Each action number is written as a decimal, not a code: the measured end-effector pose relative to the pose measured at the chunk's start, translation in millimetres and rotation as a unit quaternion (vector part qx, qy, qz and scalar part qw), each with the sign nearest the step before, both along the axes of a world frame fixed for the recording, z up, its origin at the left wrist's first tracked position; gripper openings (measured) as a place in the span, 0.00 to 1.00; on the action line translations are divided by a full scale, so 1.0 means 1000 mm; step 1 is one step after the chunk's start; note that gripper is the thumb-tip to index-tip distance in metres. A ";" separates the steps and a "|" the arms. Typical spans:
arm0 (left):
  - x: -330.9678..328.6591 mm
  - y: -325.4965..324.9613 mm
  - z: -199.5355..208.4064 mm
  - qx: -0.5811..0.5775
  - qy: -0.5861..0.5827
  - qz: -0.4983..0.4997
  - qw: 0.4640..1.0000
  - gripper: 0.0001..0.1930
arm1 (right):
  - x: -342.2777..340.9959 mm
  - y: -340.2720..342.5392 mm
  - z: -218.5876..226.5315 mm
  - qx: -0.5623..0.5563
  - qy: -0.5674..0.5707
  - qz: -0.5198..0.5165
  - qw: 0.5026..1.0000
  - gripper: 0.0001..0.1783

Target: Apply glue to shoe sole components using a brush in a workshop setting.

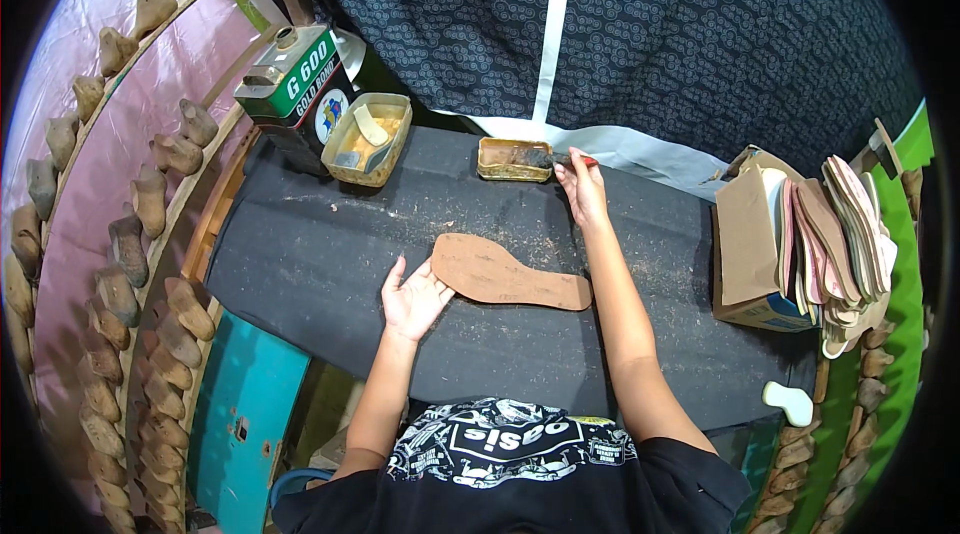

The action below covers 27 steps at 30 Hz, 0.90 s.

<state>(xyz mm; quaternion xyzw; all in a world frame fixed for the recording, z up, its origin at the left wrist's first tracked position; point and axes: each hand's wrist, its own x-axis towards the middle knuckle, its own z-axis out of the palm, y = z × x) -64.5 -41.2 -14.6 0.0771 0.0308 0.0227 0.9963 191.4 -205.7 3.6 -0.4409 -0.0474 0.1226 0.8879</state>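
Note:
A brown shoe insole [510, 272] lies lengthwise across the front half of the dark table. My left hand [414, 300] grips its broad end at the left, palm turned up and fingers partly hidden beneath the edge; the thumb stands apart. Farther off, my right hand [584, 189] pinches a brush [572, 161] with a red handle end. Its dark bristle end reaches into a small rectangular tub [488, 166] with a stained rim. What the tub contains is hard to make out.
At the back left stand a green and black metal can [290, 84] and a yellowish plastic container [360, 170] with scraper-like pieces inside. A cardboard box [745, 259] of insoles [835, 234] sits at the right. Racks of wooden shoe lasts [130, 249] line the left side.

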 end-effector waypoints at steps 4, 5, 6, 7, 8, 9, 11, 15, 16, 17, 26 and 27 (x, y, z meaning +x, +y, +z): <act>-0.002 0.000 -0.003 -0.003 0.004 0.003 1.000 0.32 | -0.008 0.004 0.008 -0.026 -0.098 0.000 0.995 0.13; -0.001 0.000 -0.004 -0.012 0.002 0.004 1.000 0.32 | -0.009 0.002 0.011 -0.026 -0.098 0.000 0.995 0.13; -0.002 0.000 -0.004 -0.022 0.002 0.007 1.000 0.33 | -0.012 0.000 0.016 -0.064 -0.152 -0.022 0.986 0.12; -0.003 0.000 -0.004 -0.022 0.003 0.008 1.000 0.33 | -0.015 -0.002 0.020 -0.101 -0.205 -0.043 0.973 0.12; -0.004 0.000 -0.003 -0.018 -0.001 0.007 1.000 0.33 | -0.019 -0.003 0.025 -0.101 -0.204 -0.042 0.973 0.12; -0.005 0.000 -0.002 -0.014 -0.005 0.006 1.000 0.33 | -0.025 -0.005 0.030 -0.111 -0.244 -0.057 0.962 0.11; -0.005 0.001 -0.004 -0.022 -0.007 0.006 1.000 0.33 | -0.034 -0.008 0.034 -0.134 -0.310 -0.072 0.938 0.11; -0.005 0.001 -0.004 -0.027 -0.004 0.006 1.000 0.33 | -0.037 -0.017 0.028 -0.145 -0.327 -0.056 0.932 0.11; -0.005 0.001 -0.004 -0.027 -0.005 0.005 1.000 0.33 | -0.035 -0.021 0.026 -0.162 -0.321 -0.044 0.932 0.11; -0.005 0.001 -0.003 -0.028 -0.005 0.002 1.000 0.32 | -0.034 -0.024 0.024 -0.179 -0.315 -0.033 0.931 0.11; -0.006 0.003 -0.006 -0.023 -0.007 -0.002 1.000 0.32 | -0.036 -0.033 0.024 -0.184 -0.328 -0.043 0.925 0.12; -0.006 0.003 -0.007 -0.031 -0.007 -0.001 1.000 0.32 | -0.037 -0.034 0.024 -0.179 -0.324 -0.054 0.927 0.12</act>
